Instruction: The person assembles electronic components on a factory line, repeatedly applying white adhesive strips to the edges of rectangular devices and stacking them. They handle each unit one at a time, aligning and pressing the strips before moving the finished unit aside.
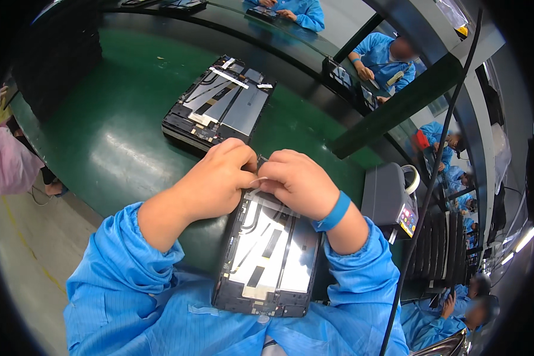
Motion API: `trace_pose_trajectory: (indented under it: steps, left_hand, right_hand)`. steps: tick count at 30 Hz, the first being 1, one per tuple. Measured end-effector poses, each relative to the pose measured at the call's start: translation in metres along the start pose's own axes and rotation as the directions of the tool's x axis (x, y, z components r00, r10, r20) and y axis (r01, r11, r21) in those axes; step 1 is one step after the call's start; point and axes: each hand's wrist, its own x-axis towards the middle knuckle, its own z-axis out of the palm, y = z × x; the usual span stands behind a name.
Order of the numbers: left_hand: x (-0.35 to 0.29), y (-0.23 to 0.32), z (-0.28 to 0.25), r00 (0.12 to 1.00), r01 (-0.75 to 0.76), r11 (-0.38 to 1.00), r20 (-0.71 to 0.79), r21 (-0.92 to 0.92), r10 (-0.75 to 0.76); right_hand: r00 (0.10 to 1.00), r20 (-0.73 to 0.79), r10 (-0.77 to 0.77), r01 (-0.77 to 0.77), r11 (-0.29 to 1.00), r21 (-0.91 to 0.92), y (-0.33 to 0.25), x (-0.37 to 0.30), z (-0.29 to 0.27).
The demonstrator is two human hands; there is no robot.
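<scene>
An opened tablet housing [267, 255] lies right in front of me, its silver inside with dark strips and cables facing up, its near end against my blue smock. Over its far edge my left hand [219, 178] is closed, thumb and fingers pinched together. My right hand [296, 181], with a blue band on the wrist, is pinched close beside it. A thin pale strip [258, 180] shows between the fingertips of both hands; the fingers hide most of it and the tablet's far edge.
Beyond my hands a stack of similar opened tablets [219, 107] rests on the green table [124, 148]. At right stand a grey box-shaped device [385, 193] and a roll of tape [410, 178]. A black cable [424, 207] hangs across the right side. Co-workers in blue sit beyond the frame post.
</scene>
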Motion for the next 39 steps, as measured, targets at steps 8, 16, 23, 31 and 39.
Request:
trace_pose_trajectory:
  steps: [8,16,23,31,39]
  left_hand:
    - [0.001,-0.001,-0.001,1.000,-0.019,1.000,-0.025,-0.007,0.019]
    - [-0.001,-0.002,-0.003,0.999,0.031,0.998,0.039,-0.045,-0.029]
    - [-0.001,0.000,-0.004,0.999,0.021,1.000,0.038,-0.019,-0.020]
    - [0.000,-0.002,-0.004,0.999,0.027,0.999,0.047,-0.023,-0.026]
    - [0.001,0.001,-0.005,0.995,0.056,0.998,0.080,-0.028,-0.054]
  right_hand:
    - [0.948,-0.129,0.289,-0.252,0.935,0.249,0.021,-0.014,0.014]
    - [0.904,0.024,0.427,-0.359,0.727,0.586,0.016,-0.019,0.009]
    - [0.889,0.126,0.441,-0.459,0.843,0.281,0.020,-0.006,0.008]
    - [0.828,0.115,0.548,-0.558,0.826,0.083,0.013,0.006,0.007]
    - [0.765,0.199,0.612,-0.643,0.714,0.277,0.015,0.002,0.003]
